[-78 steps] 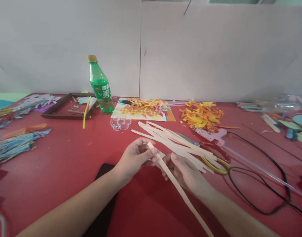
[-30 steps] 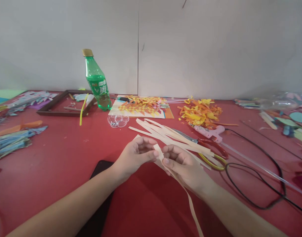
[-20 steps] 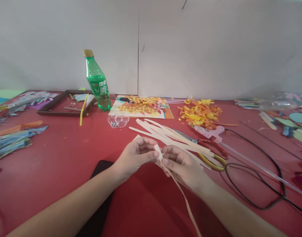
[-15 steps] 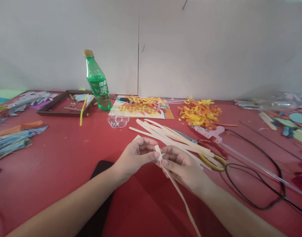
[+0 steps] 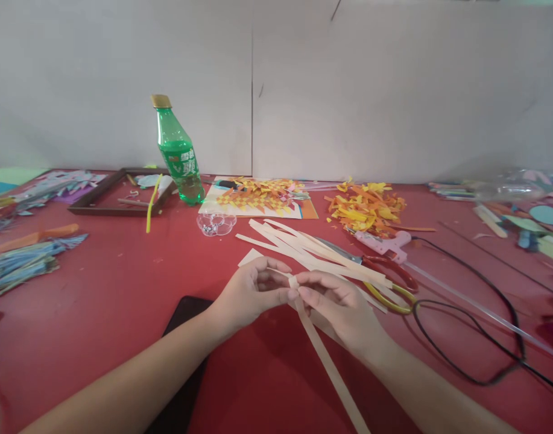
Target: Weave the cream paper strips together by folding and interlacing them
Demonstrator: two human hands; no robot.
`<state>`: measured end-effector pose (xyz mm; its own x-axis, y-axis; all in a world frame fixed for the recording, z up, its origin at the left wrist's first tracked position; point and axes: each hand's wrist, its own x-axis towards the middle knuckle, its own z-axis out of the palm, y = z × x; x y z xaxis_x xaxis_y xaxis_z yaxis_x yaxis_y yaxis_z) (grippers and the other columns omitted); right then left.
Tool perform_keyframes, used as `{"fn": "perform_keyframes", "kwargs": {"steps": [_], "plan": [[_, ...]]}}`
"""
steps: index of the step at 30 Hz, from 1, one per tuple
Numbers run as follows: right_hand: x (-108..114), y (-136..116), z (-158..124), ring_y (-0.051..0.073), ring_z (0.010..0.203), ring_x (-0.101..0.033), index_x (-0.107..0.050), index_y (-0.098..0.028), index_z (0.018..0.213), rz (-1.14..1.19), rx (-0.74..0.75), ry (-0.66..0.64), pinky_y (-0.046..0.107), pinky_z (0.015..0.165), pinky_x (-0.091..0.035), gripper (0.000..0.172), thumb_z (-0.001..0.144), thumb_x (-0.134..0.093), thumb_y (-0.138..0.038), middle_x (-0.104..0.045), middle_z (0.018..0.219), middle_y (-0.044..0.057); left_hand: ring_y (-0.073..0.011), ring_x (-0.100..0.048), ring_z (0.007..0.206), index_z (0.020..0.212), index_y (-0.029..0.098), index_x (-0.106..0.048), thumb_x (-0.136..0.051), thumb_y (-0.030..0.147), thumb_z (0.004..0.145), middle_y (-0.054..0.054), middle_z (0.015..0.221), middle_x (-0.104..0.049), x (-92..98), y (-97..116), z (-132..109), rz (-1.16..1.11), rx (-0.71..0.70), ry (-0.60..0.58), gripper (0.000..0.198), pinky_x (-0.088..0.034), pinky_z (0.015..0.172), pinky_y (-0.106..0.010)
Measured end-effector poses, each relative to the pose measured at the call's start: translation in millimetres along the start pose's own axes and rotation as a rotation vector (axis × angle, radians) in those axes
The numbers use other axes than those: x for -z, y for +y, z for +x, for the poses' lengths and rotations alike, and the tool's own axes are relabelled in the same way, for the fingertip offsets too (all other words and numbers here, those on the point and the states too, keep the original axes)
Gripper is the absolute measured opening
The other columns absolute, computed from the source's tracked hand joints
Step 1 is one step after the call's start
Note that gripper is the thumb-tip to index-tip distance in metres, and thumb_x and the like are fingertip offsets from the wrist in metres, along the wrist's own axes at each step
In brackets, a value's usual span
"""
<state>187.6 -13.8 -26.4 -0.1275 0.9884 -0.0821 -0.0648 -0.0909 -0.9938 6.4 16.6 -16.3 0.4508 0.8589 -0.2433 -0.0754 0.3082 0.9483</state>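
Observation:
A long cream paper strip (image 5: 327,357) runs from my fingertips down toward the lower edge of the view, its upper end folded into a small tight loop. My left hand (image 5: 257,288) pinches that folded end between thumb and fingers. From the other side, my right hand (image 5: 337,306) grips the same fold, the fingertips of both hands nearly meeting. Just beyond my hands lies a loose bundle of cream paper strips (image 5: 298,242). Scissors with red and yellow handles (image 5: 396,298) are partly hidden under those strips.
A green soda bottle (image 5: 179,154) stands by a dark wooden frame (image 5: 99,211). Orange and yellow paper scraps (image 5: 364,208) lie behind a pink glue gun (image 5: 385,244), whose black cord (image 5: 466,378) curls at right. A black phone-like slab (image 5: 188,310) sits under my left forearm.
The strip's short upright end has been folded down into a small loop at my fingertips. Its hanging tail now lies flatter and straighter. Both hands stay in nearly the same place.

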Motion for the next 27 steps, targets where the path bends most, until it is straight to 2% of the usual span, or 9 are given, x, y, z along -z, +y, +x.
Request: {"fn": "perform_keyframes", "kwargs": {"steps": [6, 11, 16, 21, 27], "plan": [[-1.3, -2.5, -2.6, 0.011, 0.059, -0.060, -0.071, -0.020, 0.087, -0.027, 0.000, 0.011, 0.026, 0.059, -0.054, 0.017, 0.079, -0.072, -0.035, -0.069, 0.077, 0.002, -0.0126, -0.064, 0.081, 0.095, 0.015, -0.059, -0.083, 0.029, 0.065, -0.002, 0.086, -0.067, 0.7, -2.6, 1.4, 0.047, -0.046, -0.023, 0.041, -0.049, 0.080, -0.028], [-1.7, -1.9, -1.7, 0.010, 0.058, -0.057, -0.069, -0.019, 0.084, 0.022, -0.041, 0.010, 0.025, 0.059, -0.051, 0.019, 0.076, -0.075, -0.035, -0.066, 0.071, 0.000, -0.0117, -0.061, 0.074, 0.094, 0.015, -0.059, -0.083, 0.031, 0.065, -0.001, 0.082, -0.064, 1.8, -6.7, 2.7, 0.081, -0.067, -0.035, 0.040, -0.048, 0.074, -0.027], [-2.3, -0.6, -1.1, 0.010, 0.060, -0.057, -0.065, -0.018, 0.074, 0.104, -0.087, -0.075, 0.024, 0.059, -0.048, 0.020, 0.077, -0.075, -0.035, -0.062, 0.067, -0.001, -0.0130, -0.064, 0.072, 0.080, 0.014, -0.056, -0.082, 0.031, 0.067, -0.002, 0.076, -0.067, 0.1, -8.0, 1.5, -0.043, -0.005, -0.179, 0.033, -0.049, 0.072, -0.028], [-0.8, 1.8, -0.8, 0.012, 0.062, -0.061, -0.059, -0.019, 0.078, 0.249, -0.148, -0.146, 0.029, 0.064, -0.050, 0.020, 0.081, -0.071, -0.036, -0.064, 0.067, -0.002, -0.0122, -0.065, 0.067, 0.081, 0.013, -0.059, -0.074, 0.040, 0.075, -0.004, 0.074, -0.068, -2.3, -2.9, -2.4, -0.059, 0.056, -0.204, 0.032, -0.052, 0.069, -0.028], [0.2, 2.4, -0.6, 0.015, 0.065, -0.064, -0.062, -0.018, 0.084, 0.228, -0.143, -0.178, 0.031, 0.066, -0.050, 0.019, 0.082, -0.070, -0.035, -0.066, 0.070, 0.000, -0.0128, -0.063, 0.067, 0.081, 0.014, -0.060, -0.067, 0.043, 0.081, -0.003, 0.072, -0.065, -1.5, -3.4, -3.8, 0.024, 0.029, -0.201, 0.031, -0.053, 0.065, -0.027]]}}
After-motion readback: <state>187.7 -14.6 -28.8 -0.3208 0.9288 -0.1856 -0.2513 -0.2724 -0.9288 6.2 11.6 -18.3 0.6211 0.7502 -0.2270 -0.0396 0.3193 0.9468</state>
